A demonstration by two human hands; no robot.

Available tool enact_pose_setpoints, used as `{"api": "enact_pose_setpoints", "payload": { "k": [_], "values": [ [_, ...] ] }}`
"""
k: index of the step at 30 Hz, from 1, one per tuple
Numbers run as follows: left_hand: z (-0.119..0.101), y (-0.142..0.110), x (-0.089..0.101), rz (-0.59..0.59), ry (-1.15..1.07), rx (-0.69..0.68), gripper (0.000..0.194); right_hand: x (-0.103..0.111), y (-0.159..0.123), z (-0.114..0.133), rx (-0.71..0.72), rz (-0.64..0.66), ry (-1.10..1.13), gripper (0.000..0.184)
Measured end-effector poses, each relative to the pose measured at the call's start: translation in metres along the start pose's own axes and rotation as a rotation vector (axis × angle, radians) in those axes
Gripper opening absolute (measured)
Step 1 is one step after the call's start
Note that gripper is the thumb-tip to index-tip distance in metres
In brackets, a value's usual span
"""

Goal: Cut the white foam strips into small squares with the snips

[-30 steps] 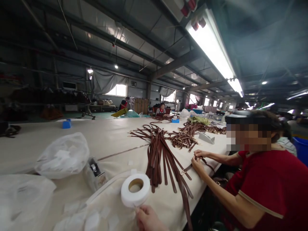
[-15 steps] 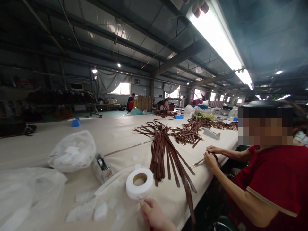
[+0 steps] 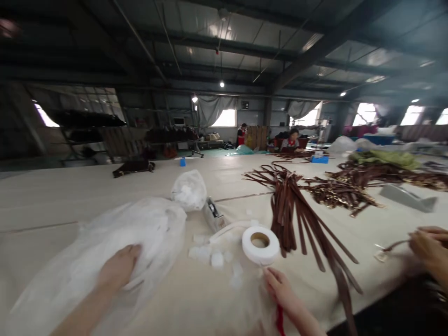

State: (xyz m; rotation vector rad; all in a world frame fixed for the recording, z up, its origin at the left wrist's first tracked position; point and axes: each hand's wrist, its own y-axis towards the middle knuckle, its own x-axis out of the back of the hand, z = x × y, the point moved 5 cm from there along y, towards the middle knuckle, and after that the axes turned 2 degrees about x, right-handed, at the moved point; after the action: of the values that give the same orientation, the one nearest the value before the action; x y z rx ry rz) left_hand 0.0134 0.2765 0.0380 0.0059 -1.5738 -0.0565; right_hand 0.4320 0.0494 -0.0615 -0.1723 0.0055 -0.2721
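My left hand (image 3: 118, 269) lies on a large clear plastic bag (image 3: 105, 261) of white pieces at the near left, fingers curled against the plastic. My right hand (image 3: 280, 289) sits just in front of a white tape roll (image 3: 261, 245), fingers pinched on what looks like the tape's loose end; the end itself is blurred. Small white cut squares (image 3: 210, 254) lie scattered left of the roll. A grey tape dispenser (image 3: 213, 215) stands behind them, with a strip running from it to the roll.
A smaller plastic bag (image 3: 189, 190) sits behind the dispenser. Brown leather straps (image 3: 292, 205) fan across the table, with buckled straps (image 3: 343, 191) further right. A co-worker's hands (image 3: 429, 247) hold a strap at the right edge. Two more people work far back.
The view has swung left, so the co-worker's body has left the frame. My left hand has come into view on the large bag. My right hand stays by the tape roll.
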Motion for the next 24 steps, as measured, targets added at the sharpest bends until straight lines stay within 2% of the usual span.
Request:
{"api": "enact_pose_setpoints", "payload": {
  "k": [2,3,5,7,8,11,13,15,18,21,23,24],
  "values": [
    [0.020,-0.007,0.004,0.053,0.098,-0.054,0.048,0.002,0.003,-0.006,0.010,-0.018,-0.022,0.055],
    [0.021,-0.011,0.010,0.067,0.150,-0.060,0.050,0.003,0.005,-0.010,0.014,-0.026,-0.022,0.056],
    [0.009,-0.022,0.027,0.046,0.239,-0.034,0.043,0.005,0.007,-0.017,0.004,-0.047,-0.009,0.059],
    [-0.019,-0.039,0.049,-0.031,0.278,-0.021,0.039,0.006,0.009,-0.021,-0.015,-0.054,0.018,0.060],
    [-0.039,-0.049,0.061,-0.115,0.259,-0.053,0.039,0.006,0.009,-0.022,-0.020,-0.061,0.027,0.060],
    [-0.117,-0.079,0.079,-0.219,0.038,-0.376,0.036,0.006,0.010,-0.021,-0.016,-0.076,0.052,0.060],
    [-0.168,-0.090,0.075,-0.185,-0.148,-0.535,0.033,0.004,0.009,-0.021,-0.025,-0.077,0.080,0.061],
    [-0.217,-0.092,0.062,-0.111,-0.248,-0.670,0.029,0.002,0.008,-0.022,-0.038,-0.075,0.117,0.063],
    [-0.275,-0.076,0.039,-0.024,-0.248,-0.755,0.034,0.008,0.008,-0.018,-0.031,-0.136,0.122,0.065],
    [-0.311,-0.052,0.023,0.029,-0.179,-0.754,0.039,0.033,0.010,0.011,0.136,-0.299,-0.076,0.058],
    [-0.322,-0.036,0.017,0.043,-0.128,-0.711,0.041,0.053,0.012,0.042,0.277,-0.421,-0.350,0.047],
    [-0.325,-0.030,0.015,0.048,-0.101,-0.677,0.040,0.062,0.014,0.056,0.298,-0.473,-0.505,0.042]
  ]
}}
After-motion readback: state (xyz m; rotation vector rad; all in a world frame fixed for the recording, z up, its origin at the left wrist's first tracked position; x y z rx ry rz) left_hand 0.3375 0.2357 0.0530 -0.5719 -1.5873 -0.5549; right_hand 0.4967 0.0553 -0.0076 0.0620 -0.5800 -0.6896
